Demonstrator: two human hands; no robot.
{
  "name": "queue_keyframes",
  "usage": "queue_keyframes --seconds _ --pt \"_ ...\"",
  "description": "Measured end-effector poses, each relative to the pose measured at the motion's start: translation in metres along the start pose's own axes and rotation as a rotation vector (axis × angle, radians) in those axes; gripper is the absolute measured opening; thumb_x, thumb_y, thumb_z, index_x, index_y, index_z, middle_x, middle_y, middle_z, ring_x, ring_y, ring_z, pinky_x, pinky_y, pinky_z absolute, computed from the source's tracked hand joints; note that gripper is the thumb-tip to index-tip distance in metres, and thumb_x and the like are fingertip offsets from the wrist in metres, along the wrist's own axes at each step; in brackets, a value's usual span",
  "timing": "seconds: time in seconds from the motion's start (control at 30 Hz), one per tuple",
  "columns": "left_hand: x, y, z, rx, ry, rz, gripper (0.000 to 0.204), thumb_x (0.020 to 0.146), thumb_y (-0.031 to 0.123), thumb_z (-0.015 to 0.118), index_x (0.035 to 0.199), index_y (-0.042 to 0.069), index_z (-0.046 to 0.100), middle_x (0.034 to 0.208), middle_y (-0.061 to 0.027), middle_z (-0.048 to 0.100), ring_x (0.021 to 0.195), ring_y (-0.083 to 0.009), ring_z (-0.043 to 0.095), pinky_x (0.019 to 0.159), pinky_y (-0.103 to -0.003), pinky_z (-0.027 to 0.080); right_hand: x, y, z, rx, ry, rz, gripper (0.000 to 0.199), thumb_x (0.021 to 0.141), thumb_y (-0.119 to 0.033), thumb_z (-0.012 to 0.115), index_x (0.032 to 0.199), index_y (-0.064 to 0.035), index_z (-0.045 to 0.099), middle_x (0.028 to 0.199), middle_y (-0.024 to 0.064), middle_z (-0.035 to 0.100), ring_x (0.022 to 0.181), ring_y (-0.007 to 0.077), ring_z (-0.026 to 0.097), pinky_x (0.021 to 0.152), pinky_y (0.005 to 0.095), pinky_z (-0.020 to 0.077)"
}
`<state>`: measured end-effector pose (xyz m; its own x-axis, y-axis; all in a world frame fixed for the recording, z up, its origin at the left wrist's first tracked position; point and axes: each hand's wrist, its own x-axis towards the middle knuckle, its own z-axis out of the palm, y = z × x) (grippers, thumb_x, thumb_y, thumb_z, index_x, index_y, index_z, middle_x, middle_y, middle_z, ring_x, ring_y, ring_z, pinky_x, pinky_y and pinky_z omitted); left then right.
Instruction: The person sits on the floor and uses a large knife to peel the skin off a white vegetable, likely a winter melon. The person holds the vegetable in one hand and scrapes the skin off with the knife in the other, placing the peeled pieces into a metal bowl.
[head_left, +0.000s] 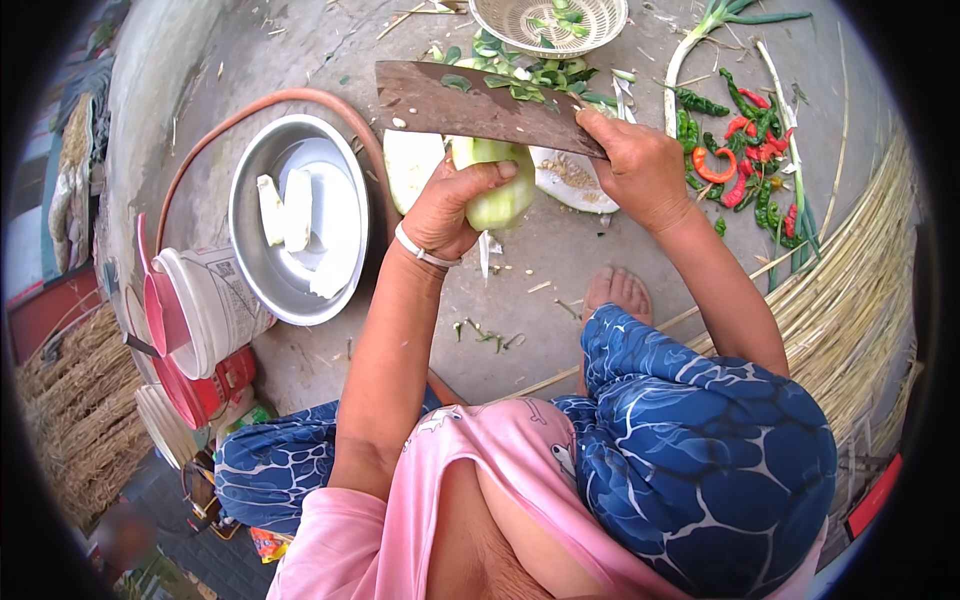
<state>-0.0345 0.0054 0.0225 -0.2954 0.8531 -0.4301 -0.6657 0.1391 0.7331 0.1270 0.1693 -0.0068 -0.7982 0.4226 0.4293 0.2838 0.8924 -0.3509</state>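
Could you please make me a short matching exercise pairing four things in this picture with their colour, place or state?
Column one
1. cleaver
2. metal basin
3. peppers
4. hose

Column two
A. orange-brown and curved
B. red and green, on the ground
C. holding white pieces
D. gripped in the right hand

Right pairs: 1-D, 2-C, 3-B, 4-A

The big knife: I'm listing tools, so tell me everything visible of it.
The knife has a broad, roughly rectangular blade, apparently stained brown metal, with green leaf bits seemingly stuck to it. The right hand grips it, hiding the handle. It slants down rightward in view, broad face toward the camera, at the pale green vegetable; contact there is unclear.
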Motion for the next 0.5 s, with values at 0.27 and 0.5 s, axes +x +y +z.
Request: queue_keyframes --seconds 0.27,0.5 --pt "0.009 -0.039 -0.056 0.466 -0.060 0.353 0.051 0.098 0.036 0.057 0.141 0.013 0.041 0.140 -0.0071 0.051 0.127 -0.0226 0.051 0.107 -0.040 0.044 0.004 -0.033 -0.005 0.002 0.027 -0.206 0.027 0.077 -0.010 0.064 0.104 -0.0162 0.065 0.063 0.0025 0.052 0.058 0.0220 0.061 0.053 0.0362 0.0482" --pt "0.006 -0.039 -0.056 0.681 -0.016 0.415 0.049 0.097 0.037 0.059 0.138 0.013 0.043 0.136 -0.0075 0.054 0.123 -0.0237 0.055 0.105 -0.042 0.046 0.005 -0.032 -0.009 0.032 0.023 -0.185 0.029 0.076 -0.008 0.064 0.104 -0.0167 0.065 0.063 0.0026 0.053 0.060 0.0229 0.062 0.055 0.0373 0.0489"
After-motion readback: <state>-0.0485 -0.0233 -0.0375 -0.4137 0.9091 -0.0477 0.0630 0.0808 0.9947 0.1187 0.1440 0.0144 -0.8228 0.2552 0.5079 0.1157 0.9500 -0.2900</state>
